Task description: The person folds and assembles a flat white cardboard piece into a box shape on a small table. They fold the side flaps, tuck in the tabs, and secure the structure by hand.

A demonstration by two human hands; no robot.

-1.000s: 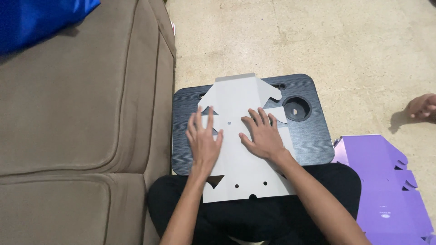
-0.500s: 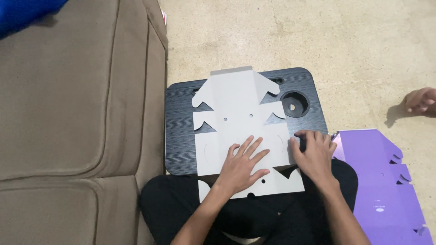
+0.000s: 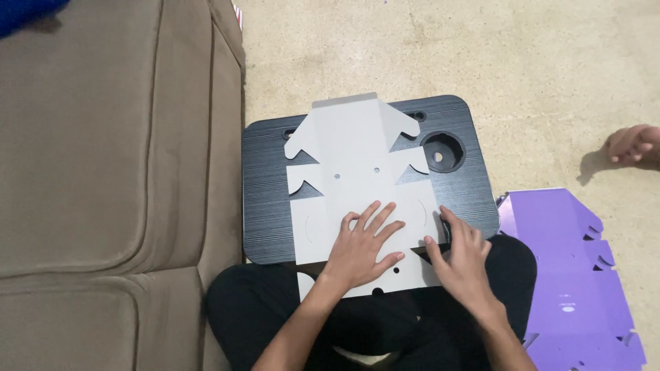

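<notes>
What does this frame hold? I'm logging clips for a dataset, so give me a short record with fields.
setting: floor beside a brown sofa
surface: black lap tray
left hand: flat on grey die-cut cardboard sheet
right hand: fingers at the sheet's right edge
beside: purple flat cardboard sheets on the floor, right
other: another person's foot at right edge
</notes>
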